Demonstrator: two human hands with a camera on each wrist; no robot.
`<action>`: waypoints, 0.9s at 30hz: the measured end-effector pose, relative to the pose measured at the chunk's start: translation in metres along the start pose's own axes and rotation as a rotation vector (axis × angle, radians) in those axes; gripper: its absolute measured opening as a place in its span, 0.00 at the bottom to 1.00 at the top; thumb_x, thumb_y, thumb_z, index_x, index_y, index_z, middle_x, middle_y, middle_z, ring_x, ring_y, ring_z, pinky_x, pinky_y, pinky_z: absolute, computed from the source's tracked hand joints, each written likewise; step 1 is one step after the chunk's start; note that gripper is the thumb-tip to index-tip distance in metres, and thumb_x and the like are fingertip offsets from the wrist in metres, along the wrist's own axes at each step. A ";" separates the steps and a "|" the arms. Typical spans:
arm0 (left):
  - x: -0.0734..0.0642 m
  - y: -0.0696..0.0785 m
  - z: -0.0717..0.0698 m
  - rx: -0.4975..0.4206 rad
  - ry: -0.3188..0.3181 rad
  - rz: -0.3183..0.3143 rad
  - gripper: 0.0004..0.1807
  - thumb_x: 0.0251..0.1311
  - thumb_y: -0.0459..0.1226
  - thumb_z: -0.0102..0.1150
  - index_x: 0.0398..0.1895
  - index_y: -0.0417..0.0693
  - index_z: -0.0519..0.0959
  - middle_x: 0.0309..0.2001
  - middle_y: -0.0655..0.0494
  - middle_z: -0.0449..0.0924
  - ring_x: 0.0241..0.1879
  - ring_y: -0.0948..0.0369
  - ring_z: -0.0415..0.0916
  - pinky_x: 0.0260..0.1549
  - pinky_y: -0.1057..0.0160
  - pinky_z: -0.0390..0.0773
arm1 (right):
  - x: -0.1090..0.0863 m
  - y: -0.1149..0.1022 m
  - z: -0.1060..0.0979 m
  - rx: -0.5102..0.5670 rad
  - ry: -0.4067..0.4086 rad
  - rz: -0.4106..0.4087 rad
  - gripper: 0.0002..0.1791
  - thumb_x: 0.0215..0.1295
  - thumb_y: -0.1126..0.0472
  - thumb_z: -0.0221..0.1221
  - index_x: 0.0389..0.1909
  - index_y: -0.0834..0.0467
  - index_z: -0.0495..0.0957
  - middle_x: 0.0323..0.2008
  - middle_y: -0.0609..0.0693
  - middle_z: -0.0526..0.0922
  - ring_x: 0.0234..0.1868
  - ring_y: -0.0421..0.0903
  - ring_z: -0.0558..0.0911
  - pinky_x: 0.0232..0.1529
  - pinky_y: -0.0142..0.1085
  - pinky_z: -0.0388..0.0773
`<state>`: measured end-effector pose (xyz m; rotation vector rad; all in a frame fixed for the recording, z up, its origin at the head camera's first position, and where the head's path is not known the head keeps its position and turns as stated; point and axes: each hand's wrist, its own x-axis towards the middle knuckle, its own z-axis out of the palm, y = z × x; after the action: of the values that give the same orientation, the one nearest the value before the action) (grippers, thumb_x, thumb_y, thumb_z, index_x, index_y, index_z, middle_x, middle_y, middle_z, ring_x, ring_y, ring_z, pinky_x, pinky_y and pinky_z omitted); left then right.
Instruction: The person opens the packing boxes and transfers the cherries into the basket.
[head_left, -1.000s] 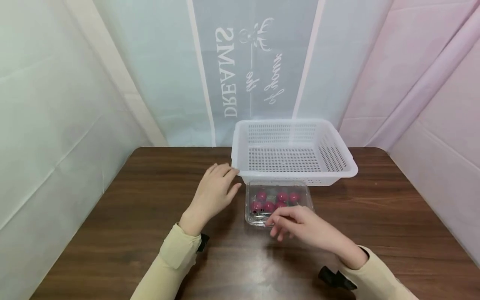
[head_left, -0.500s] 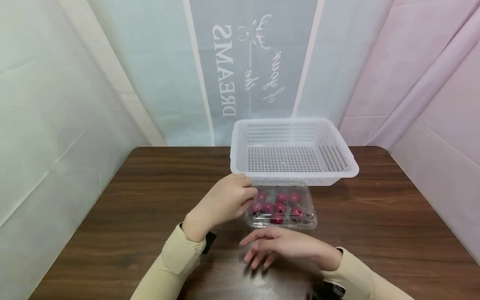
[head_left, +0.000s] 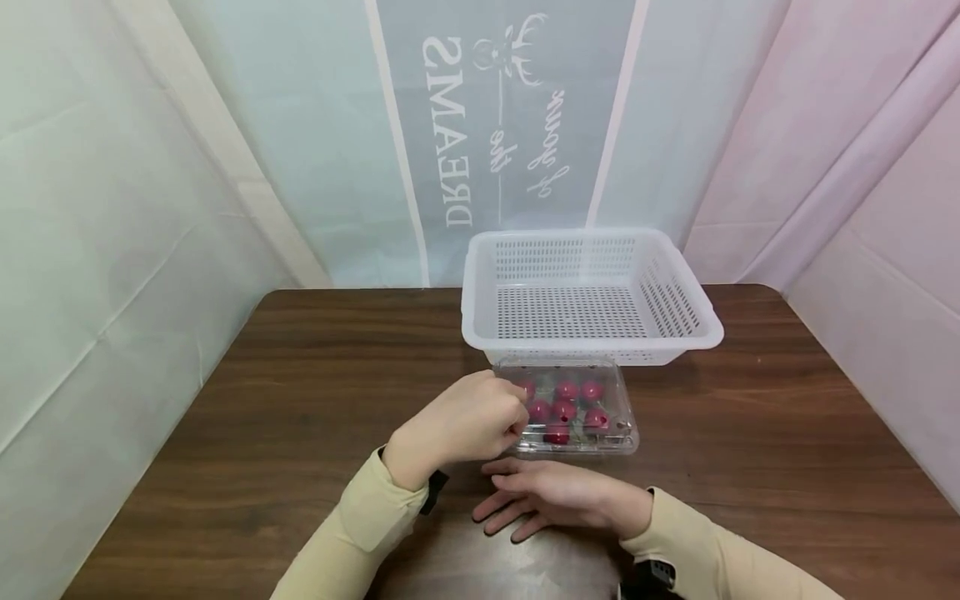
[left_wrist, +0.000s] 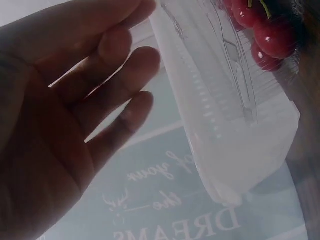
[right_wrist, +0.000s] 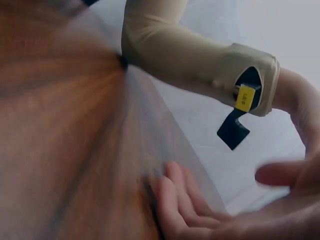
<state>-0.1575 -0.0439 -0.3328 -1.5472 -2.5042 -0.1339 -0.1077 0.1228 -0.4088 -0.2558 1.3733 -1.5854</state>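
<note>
Red cherries (head_left: 565,409) lie inside a clear plastic box (head_left: 621,442) in front of a basket. My left hand (head_left: 468,421) is over the left end of this box and hides part of it. In the left wrist view, the fingers of the left hand (left_wrist: 70,100) are loosely bent with gaps between them, and the thumb and forefinger tips come close to the clear plastic edge. Closer to me than the box is my right hand (head_left: 566,494), its fingers spread and nothing in them; the right wrist view shows the right hand (right_wrist: 200,210) near the tabletop.
The white perforated basket (head_left: 480,333) stands at the back of the dark wooden table (head_left: 322,358), right behind the box. Pale curtains (head_left: 345,167) with printed lettering hang beyond the table and along its sides.
My left hand has moved right and toward me, from the basket's corner to over the box's left end, its fingers bending. My right hand has drawn back from the box's front edge, fingers spreading.
</note>
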 end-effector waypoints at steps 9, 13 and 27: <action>0.003 -0.001 0.007 0.044 0.020 0.001 0.13 0.47 0.33 0.61 0.13 0.60 0.76 0.24 0.66 0.69 0.29 0.65 0.68 0.34 0.67 0.67 | 0.001 0.003 -0.008 0.165 0.010 0.008 0.35 0.72 0.42 0.40 0.69 0.63 0.55 0.58 0.55 0.76 0.56 0.51 0.78 0.49 0.41 0.77; 0.002 -0.004 0.008 0.043 0.002 -0.020 0.11 0.47 0.36 0.64 0.15 0.61 0.76 0.30 0.66 0.73 0.36 0.64 0.71 0.40 0.65 0.69 | 0.003 0.003 -0.008 0.197 0.001 0.006 0.35 0.71 0.40 0.41 0.68 0.61 0.58 0.56 0.52 0.77 0.54 0.48 0.79 0.51 0.41 0.76; 0.001 -0.006 0.008 -0.066 -0.112 -0.027 0.08 0.44 0.35 0.66 0.16 0.60 0.82 0.36 0.63 0.78 0.35 0.64 0.76 0.40 0.65 0.74 | 0.002 0.006 -0.018 0.399 0.058 0.046 0.12 0.70 0.49 0.48 0.50 0.46 0.71 0.49 0.44 0.78 0.48 0.41 0.79 0.54 0.42 0.73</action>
<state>-0.1639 -0.0447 -0.3399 -1.5885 -2.6325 -0.1392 -0.1183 0.1336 -0.4214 0.0627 1.0670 -1.7982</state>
